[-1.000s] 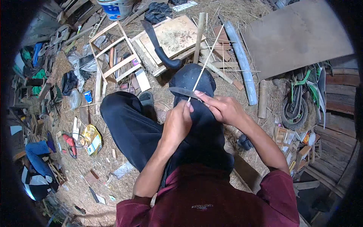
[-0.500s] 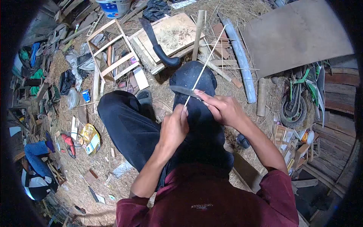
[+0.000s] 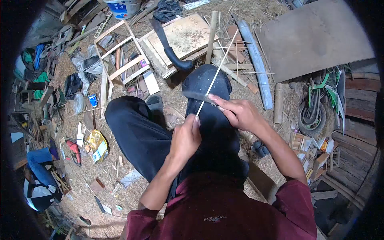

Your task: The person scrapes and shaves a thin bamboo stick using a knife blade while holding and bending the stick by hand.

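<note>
1. stick (image 3: 220, 67): thin, slanting over the right knee (image 3: 197, 81), far end toward the right; likely light, springy and easily snapped.
2. left grip (image 3: 185, 137): closed on the stick's near end; this appears the proper hold.
3. right grip (image 3: 239, 113): closed on the knife (image 3: 194, 95), blade crossing the stick, pointing left; likely stiff; hold only behind the blade.

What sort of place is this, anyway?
Probably a woodworking shed or workshop. A slatted wooden frame sits amid scraps, a dark-handled machete lies across a board strewn with what look like shavings, and the right hand holds a knife against a thin stick.
</note>
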